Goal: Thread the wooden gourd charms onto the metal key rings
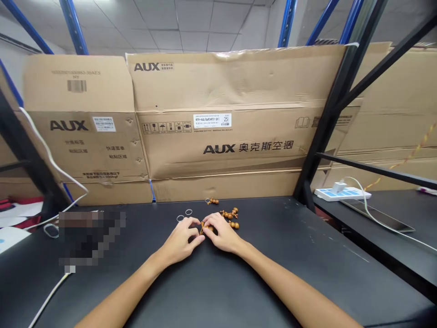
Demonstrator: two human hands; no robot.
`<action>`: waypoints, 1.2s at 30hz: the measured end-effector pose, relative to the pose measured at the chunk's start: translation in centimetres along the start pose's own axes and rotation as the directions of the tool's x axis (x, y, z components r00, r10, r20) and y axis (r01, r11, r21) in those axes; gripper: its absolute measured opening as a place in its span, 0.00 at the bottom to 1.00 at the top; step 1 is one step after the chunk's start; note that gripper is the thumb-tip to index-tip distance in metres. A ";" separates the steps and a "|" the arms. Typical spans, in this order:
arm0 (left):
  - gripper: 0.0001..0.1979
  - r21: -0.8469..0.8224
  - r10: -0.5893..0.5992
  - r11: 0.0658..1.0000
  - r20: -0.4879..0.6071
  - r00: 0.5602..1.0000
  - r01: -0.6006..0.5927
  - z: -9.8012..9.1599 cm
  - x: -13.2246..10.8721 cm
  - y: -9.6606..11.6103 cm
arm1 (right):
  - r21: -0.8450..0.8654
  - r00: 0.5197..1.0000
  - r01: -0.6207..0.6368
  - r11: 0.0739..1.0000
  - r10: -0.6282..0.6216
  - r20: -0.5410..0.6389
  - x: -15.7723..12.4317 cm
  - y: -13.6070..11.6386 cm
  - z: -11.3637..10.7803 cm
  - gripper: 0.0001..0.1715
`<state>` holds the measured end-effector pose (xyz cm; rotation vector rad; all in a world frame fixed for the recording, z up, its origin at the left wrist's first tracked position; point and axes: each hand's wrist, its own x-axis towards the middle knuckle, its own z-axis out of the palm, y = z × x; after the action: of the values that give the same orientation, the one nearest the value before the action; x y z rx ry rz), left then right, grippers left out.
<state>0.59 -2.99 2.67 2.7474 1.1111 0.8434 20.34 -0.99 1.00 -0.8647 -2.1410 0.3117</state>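
Note:
Over the middle of the black table (205,282), my left hand (180,239) and my right hand (221,233) meet at a small brown wooden gourd pendant (210,228). My right fingers are closed around its body and partly hide it. The thumb and fingertips of my left hand pinch at its orange-brown cord (202,226). Just beyond my right hand lie several more gourd pendants (234,225). Farther back, another pendant (214,201) lies with a ring by its cord. Two loose metal rings (189,212) rest beyond my left hand.
Cardboard panels (221,159) stand along the back edge. At left a blurred dark object (88,241) lies with a white cable (51,296). Black rack posts (327,123) rise at right, beside a power strip (341,194) and a flat dark device (378,216).

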 end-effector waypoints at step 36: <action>0.16 0.386 -0.163 0.910 -0.006 0.987 0.153 3.7 4.9 -1.8 | -0.544 0.982 -0.181 0.820 0.178 -0.058 0.3 1.8 -0.7 0.09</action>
<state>4.22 2.06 1.36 2.8974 1.6251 0.6200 21.59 0.49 0.71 -1.3952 -2.1760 -0.2351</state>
